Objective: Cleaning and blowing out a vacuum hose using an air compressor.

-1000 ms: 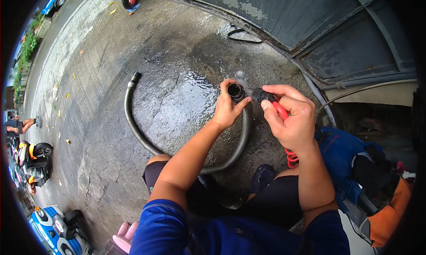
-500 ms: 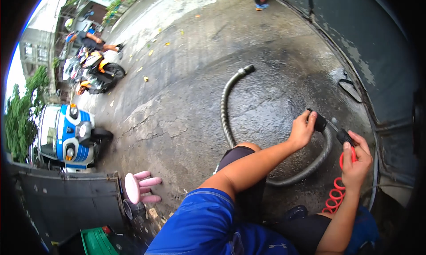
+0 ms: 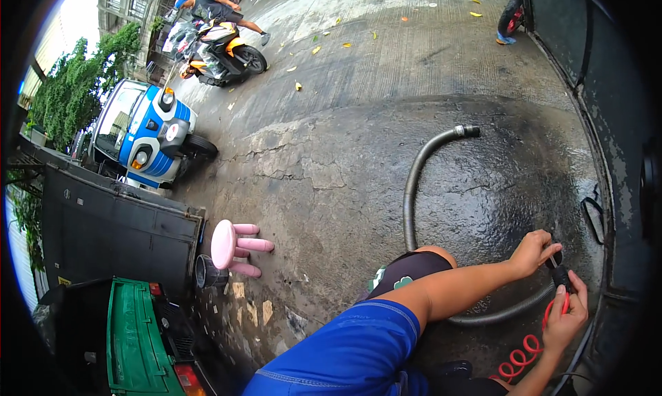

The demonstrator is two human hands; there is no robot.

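Observation:
A grey ribbed hose with black end fittings curves over the wet ground in front of me. My left hand is closed around its near black end, partly hiding it. My right hand grips a black air blow gun fed by a red coiled air hose. The gun's thin metal nozzle points at the hose end beside my left fingers; whether it reaches inside is hard to see. The hose's far end lies loose on the concrete.
A pink stool lies tipped near a dark bucket at the left. Beyond are a blue-and-white three-wheeler and a motorcycle with a person beside it. A dark metal gate borders the right; a green vehicle tailgate stands lower left.
My view has swung left, so the surroundings sit farther right in the picture. My hands have come closer together, bringing the blow gun's nozzle up to the held hose end.

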